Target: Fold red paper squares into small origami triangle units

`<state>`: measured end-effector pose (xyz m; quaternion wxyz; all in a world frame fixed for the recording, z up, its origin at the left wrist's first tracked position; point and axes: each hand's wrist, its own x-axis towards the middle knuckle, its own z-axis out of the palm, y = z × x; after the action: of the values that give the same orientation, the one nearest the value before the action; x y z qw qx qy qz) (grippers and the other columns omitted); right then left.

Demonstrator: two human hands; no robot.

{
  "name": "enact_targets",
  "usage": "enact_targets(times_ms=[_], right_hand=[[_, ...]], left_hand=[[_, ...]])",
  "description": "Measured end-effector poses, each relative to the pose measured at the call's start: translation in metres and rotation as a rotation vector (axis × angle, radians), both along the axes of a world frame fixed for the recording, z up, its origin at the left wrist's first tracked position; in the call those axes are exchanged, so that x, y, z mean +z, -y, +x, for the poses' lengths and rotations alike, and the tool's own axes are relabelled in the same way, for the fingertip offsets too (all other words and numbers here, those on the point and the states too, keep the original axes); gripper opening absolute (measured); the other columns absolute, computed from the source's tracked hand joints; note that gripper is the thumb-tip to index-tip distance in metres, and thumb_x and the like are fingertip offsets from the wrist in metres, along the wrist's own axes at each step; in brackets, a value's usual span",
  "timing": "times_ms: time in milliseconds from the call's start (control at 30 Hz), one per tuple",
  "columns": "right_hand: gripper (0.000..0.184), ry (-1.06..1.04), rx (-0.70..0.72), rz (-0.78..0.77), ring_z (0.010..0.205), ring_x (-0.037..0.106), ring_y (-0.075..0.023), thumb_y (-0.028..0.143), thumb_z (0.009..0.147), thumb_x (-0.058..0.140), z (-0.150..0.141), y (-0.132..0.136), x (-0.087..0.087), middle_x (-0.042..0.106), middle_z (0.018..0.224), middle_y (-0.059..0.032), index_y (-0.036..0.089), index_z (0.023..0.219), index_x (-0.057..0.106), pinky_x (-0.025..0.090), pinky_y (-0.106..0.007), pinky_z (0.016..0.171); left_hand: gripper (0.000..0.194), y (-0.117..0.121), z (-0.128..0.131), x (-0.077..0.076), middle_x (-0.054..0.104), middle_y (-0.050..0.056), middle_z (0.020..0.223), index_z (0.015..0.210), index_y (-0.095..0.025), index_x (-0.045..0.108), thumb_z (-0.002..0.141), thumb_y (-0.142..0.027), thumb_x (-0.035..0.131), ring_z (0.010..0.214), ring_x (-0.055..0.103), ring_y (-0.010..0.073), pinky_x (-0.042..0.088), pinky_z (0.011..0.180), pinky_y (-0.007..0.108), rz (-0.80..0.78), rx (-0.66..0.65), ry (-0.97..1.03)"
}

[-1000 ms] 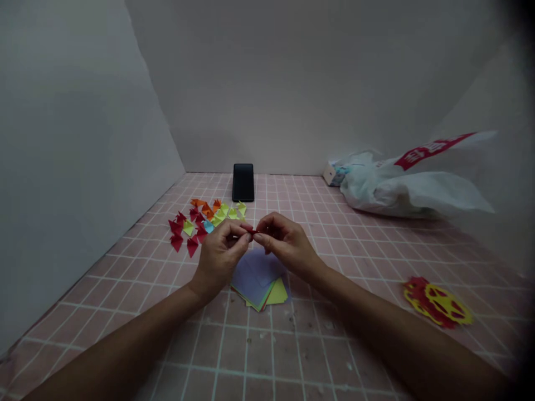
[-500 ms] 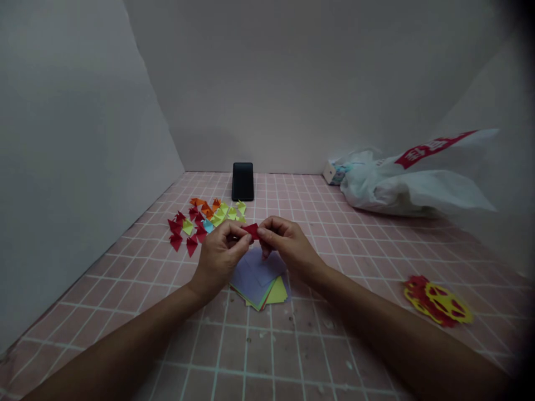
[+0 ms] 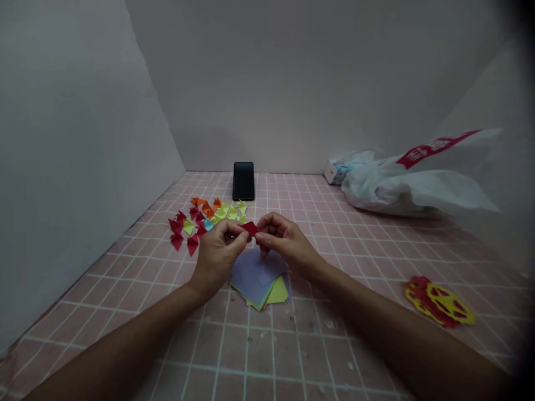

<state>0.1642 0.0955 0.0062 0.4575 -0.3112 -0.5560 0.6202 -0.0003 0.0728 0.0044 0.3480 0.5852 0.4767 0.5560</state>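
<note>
A small red folded paper (image 3: pixel 251 228) is held up between my two hands, its top coming to a point. My left hand (image 3: pixel 219 253) pinches its left side between thumb and fingers. On the right edge, the thumb and fingertips of my right hand (image 3: pixel 288 242) close on it. Below the hands lies a fanned stack of square paper sheets (image 3: pixel 257 278), lilac on top with green, orange and yellow edges showing. Beyond my left hand, several small folded paper pieces (image 3: pixel 208 210) in red, orange, yellow and blue are spread out, partly hidden by that hand.
A black phone (image 3: pixel 243 181) stands near the back wall. At the back right, a white plastic bag (image 3: pixel 401 189) lies beside a small box (image 3: pixel 333 172). Red and yellow cut-out shapes (image 3: pixel 441 301) lie at the right on the pink tiled surface (image 3: pixel 343 328).
The red paper has turned slightly between my fingers and now shows a pointed, diamond-like outline. My right fingers have shifted a little up and left; the left hand has barely moved.
</note>
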Motion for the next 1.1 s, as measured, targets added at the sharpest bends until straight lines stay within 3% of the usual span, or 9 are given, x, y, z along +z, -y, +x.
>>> enact_targets(times_ms=[500, 767, 1100], right_hand=[[0.024, 0.164, -0.064, -0.038, 0.044, 0.05, -0.0076, 0.036, 0.075, 0.072, -0.005, 0.006, 0.002, 0.055, 0.059, 0.0053, 0.018, 0.071, 0.056, 0.04, -0.021, 0.043], [0.026, -0.009, -0.104, -0.193, 0.042, 0.05, -0.0075, 0.036, 0.076, 0.074, -0.011, 0.018, -0.001, 0.058, 0.056, 0.0045, 0.018, 0.069, 0.057, 0.039, -0.021, 0.044], [0.027, -0.263, -0.161, -0.454, 0.039, 0.048, -0.0067, 0.03, 0.063, 0.081, -0.022, 0.023, -0.008, 0.059, 0.054, 0.0045, 0.016, 0.068, 0.058, 0.044, -0.022, 0.042]], left_hand=[[0.009, 0.0, 0.001, -0.002, 0.065, 0.002, 0.082, 0.073, -0.018, 0.061, 0.077, -0.021, 0.068, 0.077, 0.062, 0.0154, 0.048, 0.072, 0.029, 0.024, 0.017, 0.018], [0.009, 0.001, 0.002, -0.002, 0.065, 0.002, 0.086, 0.073, -0.018, 0.061, 0.078, -0.021, 0.068, 0.08, 0.064, 0.0159, 0.049, 0.074, 0.029, 0.035, 0.007, -0.003], [0.008, 0.001, 0.002, -0.009, 0.063, 0.004, 0.096, 0.081, -0.019, 0.058, 0.081, -0.018, 0.066, 0.094, 0.064, 0.0176, 0.05, 0.085, 0.032, 0.066, -0.045, -0.007]])
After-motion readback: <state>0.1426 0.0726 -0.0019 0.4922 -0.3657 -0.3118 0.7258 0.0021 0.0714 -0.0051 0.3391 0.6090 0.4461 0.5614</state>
